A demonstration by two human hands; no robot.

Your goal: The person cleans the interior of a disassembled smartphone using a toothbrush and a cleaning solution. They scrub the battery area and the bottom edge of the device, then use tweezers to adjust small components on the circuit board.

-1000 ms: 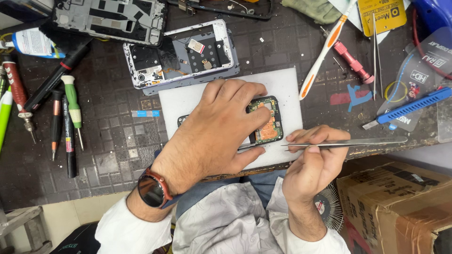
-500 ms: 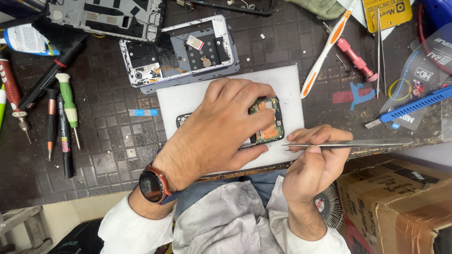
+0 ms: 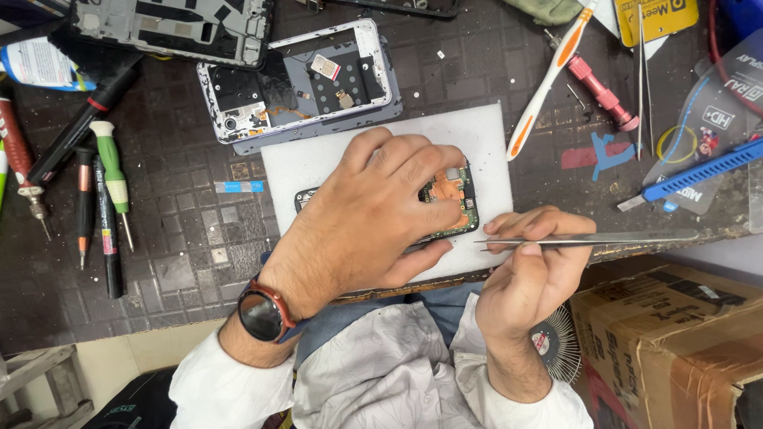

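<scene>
An opened phone (image 3: 450, 199) with a green circuit board and copper part showing lies on a white foam pad (image 3: 318, 163). My left hand (image 3: 373, 218), with a watch on its wrist, lies over the phone and grips it, hiding most of it. My right hand (image 3: 532, 266) sits at the pad's near right corner, pinching metal tweezers (image 3: 588, 238). The tweezers lie almost level, their tips pointing left, just short of the phone's right end.
A dismantled phone frame (image 3: 302, 83) lies behind the pad, another (image 3: 171, 28) farther left. Screwdrivers (image 3: 111, 175) lie at the left. A white-orange toothbrush (image 3: 548, 79), red tool (image 3: 600, 91), blue brush (image 3: 699, 171) and packets sit right. A cardboard box (image 3: 675, 342) stands below right.
Both hands hold nearly the same pose. The view has shifted slightly, and the tweezers stay beside the phone's right end.
</scene>
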